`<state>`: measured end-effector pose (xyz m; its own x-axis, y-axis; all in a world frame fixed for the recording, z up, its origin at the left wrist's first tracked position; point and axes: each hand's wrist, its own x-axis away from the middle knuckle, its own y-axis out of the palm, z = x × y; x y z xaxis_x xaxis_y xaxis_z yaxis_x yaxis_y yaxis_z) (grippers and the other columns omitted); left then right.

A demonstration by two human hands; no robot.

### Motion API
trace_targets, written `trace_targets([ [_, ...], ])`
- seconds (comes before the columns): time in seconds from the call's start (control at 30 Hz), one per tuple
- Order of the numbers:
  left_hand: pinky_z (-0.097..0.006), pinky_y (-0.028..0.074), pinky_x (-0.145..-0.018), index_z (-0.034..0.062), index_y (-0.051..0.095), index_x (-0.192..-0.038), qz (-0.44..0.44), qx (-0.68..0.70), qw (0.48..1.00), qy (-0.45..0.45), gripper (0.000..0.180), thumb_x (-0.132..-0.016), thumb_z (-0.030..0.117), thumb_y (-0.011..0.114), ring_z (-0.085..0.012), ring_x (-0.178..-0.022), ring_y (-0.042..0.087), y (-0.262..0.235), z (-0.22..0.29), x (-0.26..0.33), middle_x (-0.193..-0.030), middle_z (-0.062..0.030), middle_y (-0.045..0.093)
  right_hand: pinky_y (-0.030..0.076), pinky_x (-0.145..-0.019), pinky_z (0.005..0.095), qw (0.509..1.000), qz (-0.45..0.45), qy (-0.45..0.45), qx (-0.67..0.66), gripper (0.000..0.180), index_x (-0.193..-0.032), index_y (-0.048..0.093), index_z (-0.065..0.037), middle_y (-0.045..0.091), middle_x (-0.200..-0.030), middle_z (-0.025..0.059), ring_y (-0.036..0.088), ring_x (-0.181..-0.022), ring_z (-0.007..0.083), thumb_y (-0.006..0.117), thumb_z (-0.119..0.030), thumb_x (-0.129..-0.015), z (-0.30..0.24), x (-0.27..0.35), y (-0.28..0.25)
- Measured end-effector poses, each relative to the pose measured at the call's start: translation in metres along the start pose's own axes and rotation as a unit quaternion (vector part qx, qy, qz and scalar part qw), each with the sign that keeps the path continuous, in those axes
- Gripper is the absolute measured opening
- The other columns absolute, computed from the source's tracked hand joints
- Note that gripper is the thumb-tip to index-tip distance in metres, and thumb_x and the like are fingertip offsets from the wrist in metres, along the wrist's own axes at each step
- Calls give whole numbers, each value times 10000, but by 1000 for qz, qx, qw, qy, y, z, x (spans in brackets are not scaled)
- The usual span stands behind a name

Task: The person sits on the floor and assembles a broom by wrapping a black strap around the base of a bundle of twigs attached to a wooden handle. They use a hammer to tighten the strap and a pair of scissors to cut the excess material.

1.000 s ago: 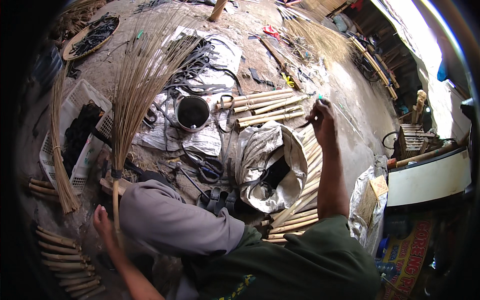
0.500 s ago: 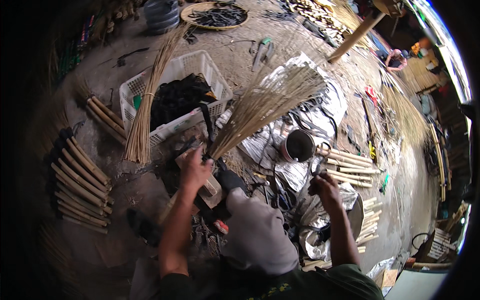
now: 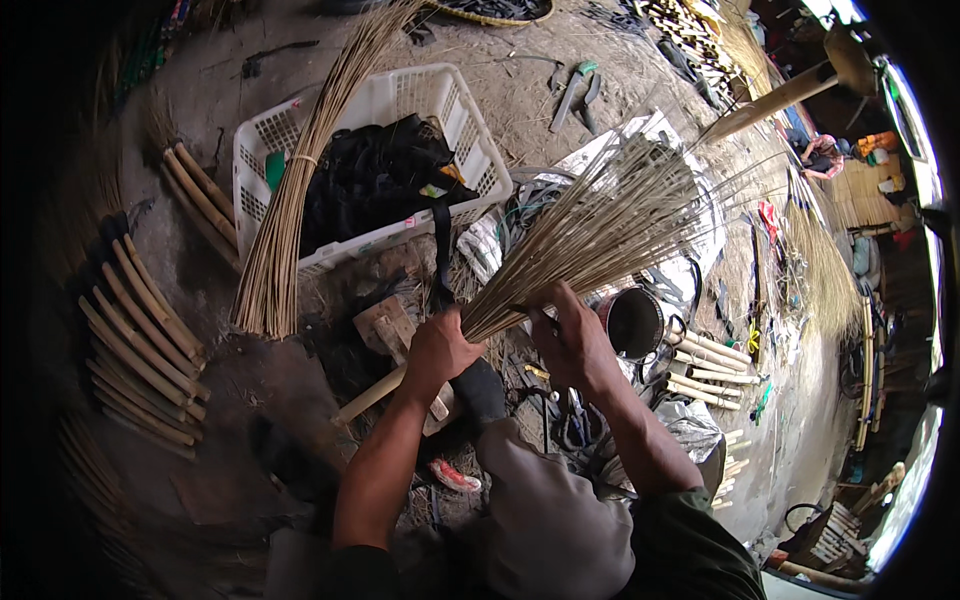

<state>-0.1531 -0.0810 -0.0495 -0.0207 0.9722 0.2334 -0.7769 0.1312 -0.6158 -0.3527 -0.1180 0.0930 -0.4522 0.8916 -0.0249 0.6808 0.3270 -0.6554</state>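
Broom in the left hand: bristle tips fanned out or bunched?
Fanned out: the broom's bristles are gathered narrow at the left hand and spread wide toward the far end.

Broom (image 3: 590,235) at centre, crate (image 3: 490,185) upper left
Scraps (image 3: 365,190) lie in the crate; a stick bundle (image 3: 305,190) crosses its left side; poles (image 3: 150,335) lie far left, a pot (image 3: 634,322) right of centre.

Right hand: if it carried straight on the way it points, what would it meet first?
The fan of bristles would likely come first for the right hand. They lie right at its fingers, up and to the left; whether they already touch is hard to tell.
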Motion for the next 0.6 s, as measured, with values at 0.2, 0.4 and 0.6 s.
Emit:
trace_targets([
  [0.2, -503, 589, -762, 52, 595, -1023, 59, -35, 997, 34, 457, -729, 280, 861, -420, -855, 717, 12, -1, 5, -899, -200, 705, 515, -831, 489, 978, -80, -80, 174, 162, -1110, 571, -14, 611, -999, 189, 637, -976, 413, 581, -109, -980, 8, -44, 18],
  [0.4, -517, 575, -773, 45, 615, -1005, 51, -34, 998, 30, 438, -728, 274, 864, -425, -895, 709, 13, -3, 5, -920, -207, 713, 515, -834, 489, 981, -58, -54, 177, 172, -1115, 573, -20, 610, -997, 183, 640, -971, 413, 571, -140, -993, 15, -42, 29],
  [0.6, -520, 574, -751, 42, 600, -980, 53, -22, 998, 16, 424, -733, 259, 869, -439, -879, 700, 11, -1, 6, -907, -195, 700, 508, -825, 487, 989, -36, -24, 140, 177, -1128, 582, -28, 601, -986, 175, 633, -949, 406, 572, -138, -990, 6, -29, 31],
])
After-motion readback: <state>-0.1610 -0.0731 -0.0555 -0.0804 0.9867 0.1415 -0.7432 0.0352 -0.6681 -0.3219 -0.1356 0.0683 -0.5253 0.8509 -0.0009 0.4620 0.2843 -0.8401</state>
